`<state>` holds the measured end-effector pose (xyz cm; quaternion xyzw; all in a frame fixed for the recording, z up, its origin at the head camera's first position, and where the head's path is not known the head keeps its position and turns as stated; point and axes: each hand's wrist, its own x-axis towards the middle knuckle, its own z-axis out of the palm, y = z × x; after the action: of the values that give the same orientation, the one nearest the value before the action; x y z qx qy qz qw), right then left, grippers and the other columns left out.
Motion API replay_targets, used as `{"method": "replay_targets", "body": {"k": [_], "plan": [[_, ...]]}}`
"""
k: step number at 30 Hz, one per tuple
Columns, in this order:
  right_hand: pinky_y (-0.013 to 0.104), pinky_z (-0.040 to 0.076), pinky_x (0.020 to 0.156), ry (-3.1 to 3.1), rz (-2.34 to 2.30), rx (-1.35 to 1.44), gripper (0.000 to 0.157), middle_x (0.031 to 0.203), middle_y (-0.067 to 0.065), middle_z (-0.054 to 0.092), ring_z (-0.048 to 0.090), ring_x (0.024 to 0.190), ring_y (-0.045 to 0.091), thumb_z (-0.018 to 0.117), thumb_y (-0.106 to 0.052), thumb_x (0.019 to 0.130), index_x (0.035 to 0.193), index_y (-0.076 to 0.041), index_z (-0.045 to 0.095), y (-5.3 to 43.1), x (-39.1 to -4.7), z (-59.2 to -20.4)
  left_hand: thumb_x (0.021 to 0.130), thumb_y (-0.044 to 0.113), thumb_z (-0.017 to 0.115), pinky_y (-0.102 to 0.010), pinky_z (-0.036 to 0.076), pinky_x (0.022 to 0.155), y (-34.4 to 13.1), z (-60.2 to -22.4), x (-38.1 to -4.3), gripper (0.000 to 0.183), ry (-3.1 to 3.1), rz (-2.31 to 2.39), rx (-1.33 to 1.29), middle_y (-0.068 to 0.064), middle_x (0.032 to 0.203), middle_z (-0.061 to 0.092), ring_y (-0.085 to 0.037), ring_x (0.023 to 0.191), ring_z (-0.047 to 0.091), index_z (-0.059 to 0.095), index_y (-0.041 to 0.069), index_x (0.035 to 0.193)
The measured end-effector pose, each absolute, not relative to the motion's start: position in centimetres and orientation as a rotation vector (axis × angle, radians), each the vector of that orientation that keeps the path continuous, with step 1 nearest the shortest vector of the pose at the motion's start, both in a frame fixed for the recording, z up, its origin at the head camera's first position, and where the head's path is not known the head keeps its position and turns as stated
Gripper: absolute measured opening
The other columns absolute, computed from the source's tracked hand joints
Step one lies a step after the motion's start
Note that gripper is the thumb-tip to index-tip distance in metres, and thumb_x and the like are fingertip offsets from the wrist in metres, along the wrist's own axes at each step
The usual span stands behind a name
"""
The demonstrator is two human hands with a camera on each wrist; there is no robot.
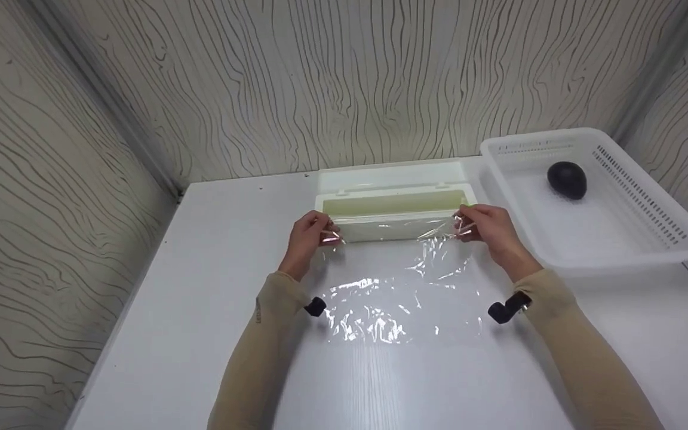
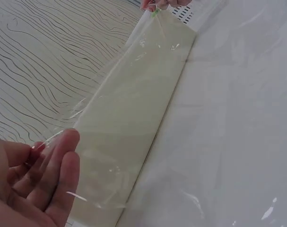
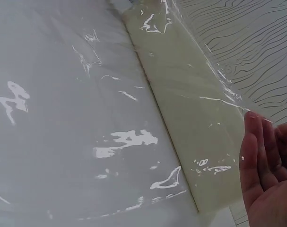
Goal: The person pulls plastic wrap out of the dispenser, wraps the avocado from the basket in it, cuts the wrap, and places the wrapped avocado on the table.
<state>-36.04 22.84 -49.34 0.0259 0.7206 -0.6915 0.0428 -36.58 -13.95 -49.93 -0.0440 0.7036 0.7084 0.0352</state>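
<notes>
A sheet of clear cling film (image 1: 374, 298) stretches from the front of a pale, long dispenser box (image 1: 395, 229) toward the person, over the white table. The box's lid (image 1: 389, 174) is tipped back, and its inside looks pale green. At the box's left front corner, the left hand (image 1: 309, 239) pinches the film's edge between thumb and fingers. The right hand (image 1: 492, 232) pinches the same edge at the right corner. In the left wrist view, the film passes in front of the box wall beside the left hand (image 2: 44, 177). The right wrist view shows the film taut from the right hand (image 3: 271, 170).
To the right stands a white plastic basket (image 1: 619, 261) with slotted sides, holding a dark, egg-shaped object (image 1: 567, 180). Wood-patterned walls (image 1: 368, 83) enclose the white table (image 1: 200, 286) at the back and sides.
</notes>
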Motion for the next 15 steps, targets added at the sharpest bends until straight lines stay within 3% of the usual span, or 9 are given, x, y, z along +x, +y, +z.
{"method": "replay_targets", "body": {"k": [7, 15], "plan": [[0.025, 0.058, 0.062, 2.22, -2.144, 0.087, 0.039, 0.088, 0.0, 0.072, 0.068, 0.064, 0.01, 0.058, -0.031, 0.096, 0.112, 0.005, 0.061, 23.1, -36.5, -49.2, 0.1, 0.021, 0.051, -0.034, 0.059, 0.073, -13.7, -49.4, -37.2, 0.018, 2.16, 2.232, -0.104, -0.012, 0.093, 0.066, -0.022, 0.074, 0.071, 0.058, 0.005, 0.095], [0.023, 0.054, 0.052, 2.236, -2.156, 0.097, 0.041, 0.097, -0.003, 0.073, 0.058, 0.051, 0.007, 0.056, -0.031, 0.097, 0.116, 0.005, 0.061, 23.1, -36.8, -48.8, 0.101, 0.025, 0.05, -0.033, 0.058, 0.076, -13.6, -48.9, -38.1, 0.023, 2.172, 2.249, -0.106, -0.01, 0.111, 0.063, -0.023, 0.08, 0.071, 0.057, 0.004, 0.098]]}}
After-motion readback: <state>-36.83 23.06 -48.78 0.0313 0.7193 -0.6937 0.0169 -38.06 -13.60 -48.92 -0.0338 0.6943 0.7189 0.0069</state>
